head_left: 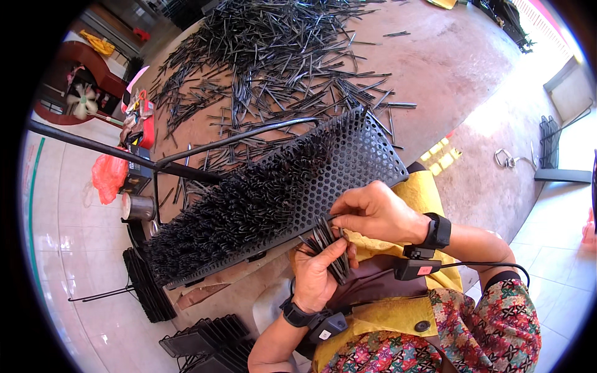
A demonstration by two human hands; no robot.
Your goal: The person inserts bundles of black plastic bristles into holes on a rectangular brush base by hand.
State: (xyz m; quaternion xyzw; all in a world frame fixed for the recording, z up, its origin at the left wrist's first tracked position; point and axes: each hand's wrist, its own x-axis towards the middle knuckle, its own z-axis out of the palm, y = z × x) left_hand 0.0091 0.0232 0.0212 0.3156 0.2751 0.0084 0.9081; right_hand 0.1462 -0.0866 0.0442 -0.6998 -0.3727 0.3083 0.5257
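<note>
My left hand (314, 281) is closed around a bundle of thin black strips (323, 239), their ends fanning out past the thumb. Just to the right, my right hand (392, 214) is closed in a pinch on a dark strip end beside the bundle; its fingertips partly hide it. Both hands are at the near edge of a black perforated board (367, 149), which lies tilted. Dense black bristles (236, 211) of folded strips fill the board's left and middle part. Bare rows of holes show at its right end.
A large heap of loose black strips (267, 43) spreads over the surface beyond the board. A black metal bar frame (93, 140) crosses at left. Nearby are a tin can (138, 207), a red plastic bag (109, 177) and stacked black racks (205, 345). A fan (84, 99) stands far left.
</note>
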